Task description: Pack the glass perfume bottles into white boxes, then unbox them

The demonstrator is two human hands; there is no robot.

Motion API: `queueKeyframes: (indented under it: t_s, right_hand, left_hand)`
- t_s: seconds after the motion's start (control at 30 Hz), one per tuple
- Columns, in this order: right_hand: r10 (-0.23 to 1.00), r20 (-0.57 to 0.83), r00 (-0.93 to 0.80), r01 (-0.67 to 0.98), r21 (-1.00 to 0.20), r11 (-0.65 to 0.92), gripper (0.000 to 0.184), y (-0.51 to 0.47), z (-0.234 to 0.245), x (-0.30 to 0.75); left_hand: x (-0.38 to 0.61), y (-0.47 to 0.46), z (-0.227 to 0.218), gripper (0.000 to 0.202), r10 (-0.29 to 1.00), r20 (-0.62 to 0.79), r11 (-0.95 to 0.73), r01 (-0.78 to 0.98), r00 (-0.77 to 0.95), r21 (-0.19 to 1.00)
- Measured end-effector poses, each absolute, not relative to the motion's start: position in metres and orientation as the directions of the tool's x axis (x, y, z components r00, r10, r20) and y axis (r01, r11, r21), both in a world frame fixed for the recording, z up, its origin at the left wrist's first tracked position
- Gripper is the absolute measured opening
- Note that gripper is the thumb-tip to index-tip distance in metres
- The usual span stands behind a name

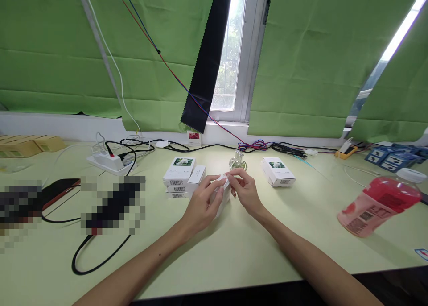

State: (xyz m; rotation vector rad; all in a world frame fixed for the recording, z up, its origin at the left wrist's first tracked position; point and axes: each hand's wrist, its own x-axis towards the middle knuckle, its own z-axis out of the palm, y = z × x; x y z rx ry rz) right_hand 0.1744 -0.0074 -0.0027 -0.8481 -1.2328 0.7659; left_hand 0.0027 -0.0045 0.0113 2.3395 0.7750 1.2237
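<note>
Left hand (202, 203): grip clenched round the body of a small white cardboard box (226, 194), thumb on the near face, fingers wrapped behind. Right hand (246, 191): grip pinched on the box's upper end, fingertips on what looks like the end flap; can't tell if the flap is open or tucked. The box is held tilted just above the pale green worktop (234, 248), centre of view, between both hands, not touching the surface.

Doing this step well, as a judgement: the left grip should only steady the body, since thin card dents easily. The right fingertips should work the flap along its crease rather than pull at a corner. Holding the box low over the worktop means little harm if it slips.

Just behind the hands is a small clear glass bottle (238, 161), upright and apart from the box. Keep elbows and box clear of it, as it could tip.

To the left, near the left hand, is a stack of white printed boxes with barcodes (178, 177). To the right is a single white printed box (278, 171). Far right, well apart, a pink plastic bottle with a white cap (377, 205) lies on its side. Far left are a white power strip (109, 161) and a black cable (96, 257). Green curtains (317, 51) hang behind.
</note>
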Motion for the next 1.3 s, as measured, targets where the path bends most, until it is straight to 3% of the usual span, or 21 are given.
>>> queueKeyframes:
  t_s: [1.3]
  right_hand:
    - [0.861,0.487,0.146,0.003,-0.871,0.492,0.032,-0.0063,-0.0015,0.1768]
  left_hand:
    - [0.0027,-0.0047,0.0115,0.031,0.641,0.600,-0.762,0.304,0.479,0.571]
